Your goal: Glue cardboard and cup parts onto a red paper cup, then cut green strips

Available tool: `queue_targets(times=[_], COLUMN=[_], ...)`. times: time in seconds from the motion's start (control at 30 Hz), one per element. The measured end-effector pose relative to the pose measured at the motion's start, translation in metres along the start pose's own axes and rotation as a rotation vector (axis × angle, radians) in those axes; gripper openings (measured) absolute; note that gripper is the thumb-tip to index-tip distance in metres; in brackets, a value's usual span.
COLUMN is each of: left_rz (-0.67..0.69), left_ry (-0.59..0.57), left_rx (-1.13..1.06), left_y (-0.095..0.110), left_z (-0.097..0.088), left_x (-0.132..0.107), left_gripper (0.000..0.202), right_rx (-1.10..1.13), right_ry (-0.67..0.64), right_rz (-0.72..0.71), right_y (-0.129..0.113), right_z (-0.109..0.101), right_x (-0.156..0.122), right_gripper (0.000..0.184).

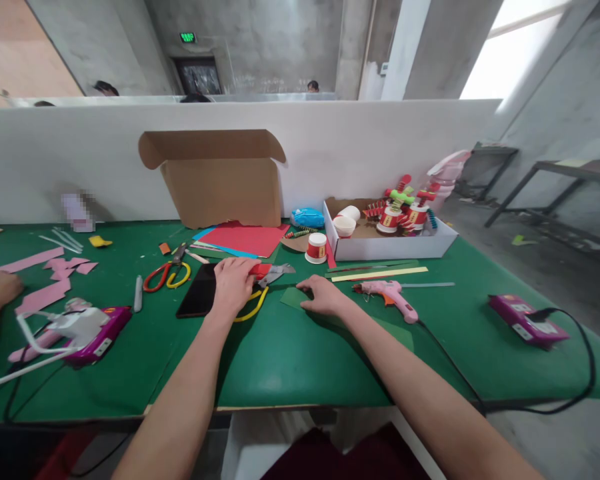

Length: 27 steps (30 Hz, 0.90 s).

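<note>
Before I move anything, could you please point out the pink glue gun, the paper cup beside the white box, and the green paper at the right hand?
Pink glue gun [390, 293]: head view, on its body.
Paper cup [315, 251]: head view, on its side wall.
Green paper [292, 298]: head view, on its left end.

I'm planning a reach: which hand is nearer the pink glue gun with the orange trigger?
Right: the right hand is left of the glue gun; the left hand is farther left.

A green exit sign [188, 38] glows above a dark doorway [198, 75]; a white partition [360, 143] stands before the grey concrete wall [285, 47].
</note>
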State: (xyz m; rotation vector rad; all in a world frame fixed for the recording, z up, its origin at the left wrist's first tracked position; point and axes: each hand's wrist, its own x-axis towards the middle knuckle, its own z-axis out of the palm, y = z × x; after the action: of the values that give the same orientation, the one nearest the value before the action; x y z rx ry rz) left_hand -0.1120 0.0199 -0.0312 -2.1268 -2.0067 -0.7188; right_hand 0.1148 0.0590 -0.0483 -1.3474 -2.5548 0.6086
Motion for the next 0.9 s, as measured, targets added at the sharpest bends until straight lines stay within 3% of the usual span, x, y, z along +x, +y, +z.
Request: queue_targets(times=[0.17, 0.53, 0.9], left_rz=[0.015, -0.023, 0.073], left_ry=[-0.028, -0.067, -0.161], left_rx=[0.026, 0.034, -0.041], left_y=[0.0, -0.008, -0.013], left_z=[0.002, 0.007, 0.01], left_x=[-0.005, -0.005, -0.005], left_gripper=[0.042, 0.041, 0.041], right_rx=[-0.058, -0.018, -0.096], right_ry=[0.121, 0.145, 0.126], right_rz=[0.137, 0.08, 0.055], right_y=[-0.011, -0.011, -0.013], right_z=[0.005, 0.012, 0.007], right_x=[-0.001, -0.005, -0.007], right_gripper=[0.048, 0.04, 0.034])
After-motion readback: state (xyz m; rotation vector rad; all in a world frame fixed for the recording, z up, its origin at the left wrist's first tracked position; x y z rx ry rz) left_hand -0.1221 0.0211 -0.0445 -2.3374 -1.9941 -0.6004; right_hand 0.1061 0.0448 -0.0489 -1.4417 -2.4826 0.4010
